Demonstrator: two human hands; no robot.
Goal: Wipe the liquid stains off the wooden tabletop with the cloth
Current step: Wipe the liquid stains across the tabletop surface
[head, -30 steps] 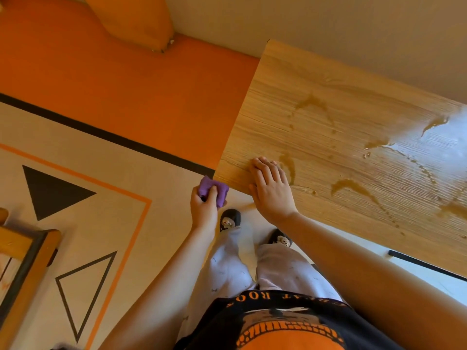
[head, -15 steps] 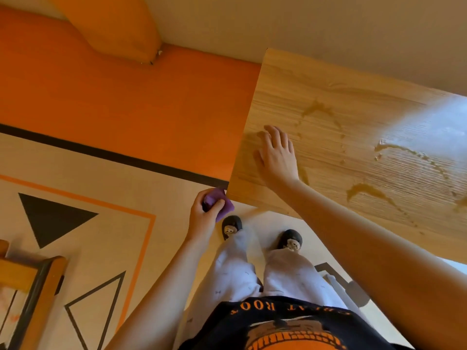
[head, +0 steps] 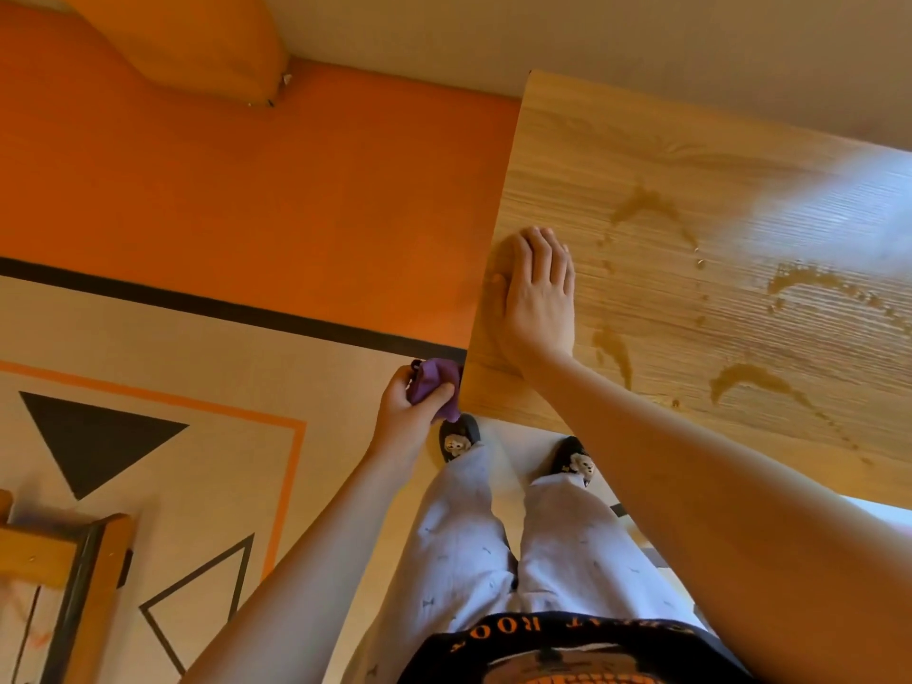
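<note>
A crumpled purple cloth (head: 435,382) is gripped by the left hand (head: 409,417), seemingly against the corner of the light wooden surface (head: 641,140). The right hand (head: 538,298) is laid flat, fingers straight, near its left edge.

Your right hand (head: 538,303) on tabletop (head: 641,140) left edge, stains (head: 740,375) right of it, cloth (head: 434,382) in left hand (head: 404,419) beside corner, maybe touching.

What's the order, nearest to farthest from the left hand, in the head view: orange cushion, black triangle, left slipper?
1. Left slipper, just right of the left hand.
2. Black triangle, on the rug, off to the left.
3. Orange cushion, at the top of the view.
</note>
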